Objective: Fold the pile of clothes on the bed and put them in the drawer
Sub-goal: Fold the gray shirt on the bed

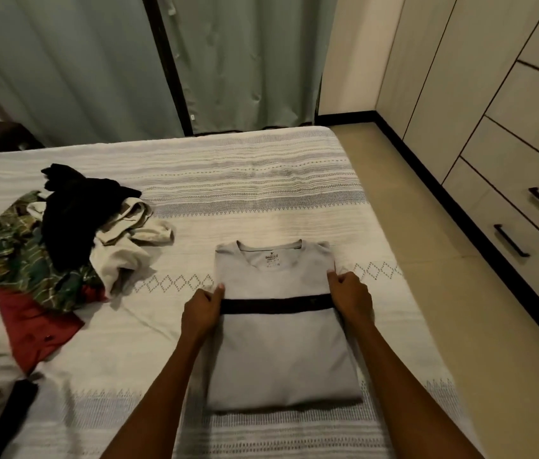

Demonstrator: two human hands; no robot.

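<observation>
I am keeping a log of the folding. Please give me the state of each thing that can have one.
Grey shirt: partly folded, flat on the bed.
Left hand: pinches the shirt's left edge.
Right hand: pinches the shirt's right edge.
Pile of clothes: unfolded, heaped on the bed.
Drawers: closed.
Curtains: drawn.

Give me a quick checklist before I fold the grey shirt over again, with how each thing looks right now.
1. Left hand grips the left edge of the grey shirt: ok.
2. Right hand grips the right edge: ok.
3. Sleeves tucked in, sides straight: ok.
4. Shirt lies flat on the bed with bare cover beyond the collar: ok.
5. Unfolded pile lies apart to the left: ok.
6. Drawers open to take it: not ok, both shut.
</observation>
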